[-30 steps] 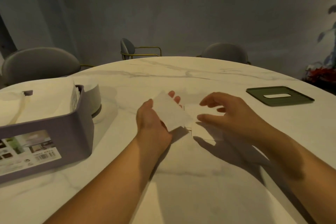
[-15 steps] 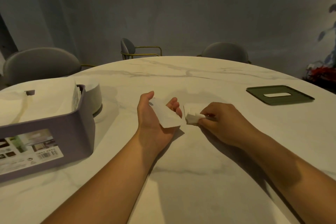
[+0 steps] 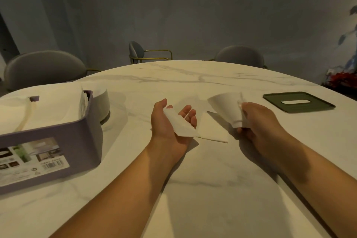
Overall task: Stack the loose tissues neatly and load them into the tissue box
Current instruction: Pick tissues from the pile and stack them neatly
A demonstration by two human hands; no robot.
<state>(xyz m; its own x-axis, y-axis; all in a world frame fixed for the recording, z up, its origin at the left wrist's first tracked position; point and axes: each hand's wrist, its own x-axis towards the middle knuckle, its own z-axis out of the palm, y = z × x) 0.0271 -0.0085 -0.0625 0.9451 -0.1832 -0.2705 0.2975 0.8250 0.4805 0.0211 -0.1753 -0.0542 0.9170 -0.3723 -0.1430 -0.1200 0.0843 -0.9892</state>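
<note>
Stacking barely begun, loading to come; lid [image 3: 298, 101] lies at two o'clock.
Left hand [image 3: 168, 123], spread, carries a tissue [image 3: 179, 125]; right hand [image 3: 258, 121] pinches a second tissue [image 3: 226, 108]; a third tissue [image 3: 210, 128] lies between.

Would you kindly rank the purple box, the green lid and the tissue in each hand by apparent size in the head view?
1. purple box, also nearest the camera.
2. green lid and right-hand tissue: too alike to rank.
3. left-hand tissue, smallest.
</note>
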